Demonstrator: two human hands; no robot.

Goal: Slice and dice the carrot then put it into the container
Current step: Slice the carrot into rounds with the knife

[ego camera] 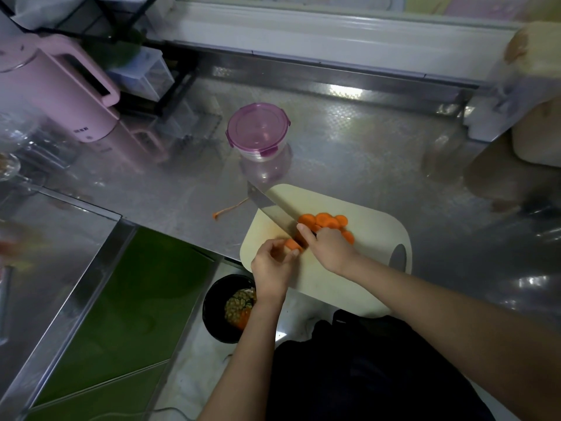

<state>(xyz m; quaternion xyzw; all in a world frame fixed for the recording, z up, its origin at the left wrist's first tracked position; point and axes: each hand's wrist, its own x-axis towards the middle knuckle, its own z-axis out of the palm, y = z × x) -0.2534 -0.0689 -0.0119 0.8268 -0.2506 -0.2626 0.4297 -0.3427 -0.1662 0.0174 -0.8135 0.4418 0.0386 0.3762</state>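
Worktop (pixel 349 153) steel looks slick here, and your cutting board (pixel 373 238) seems to jut past its near edge, over a black bin (pixel 215 302) on the floor. Lean hard on that overhanging corner and the board could tip or skate, taking the cut pieces down with it.

Your container (pixel 258 132) stands well apart from the board, further back on the worktop, and its purple lid is on. You will need a free hand to open it, and carrying pieces across that gap invites spills.

Your knife (pixel 270 205) is angled down onto the board, its handle gripped in your right hand (pixel 328 247) with the forefinger along the spine. Your left hand (pixel 270 265) pinches the carrot stub (pixel 292 244) just beside the blade. That stub is short, so your fingertips sit very near the edge; a rolling stub or a slipped stroke would likely nick them.

Round slices (pixel 324 220) lie heaped beyond your right hand, touching one another. None looks diced yet, and a loose pile may scatter under the knife.
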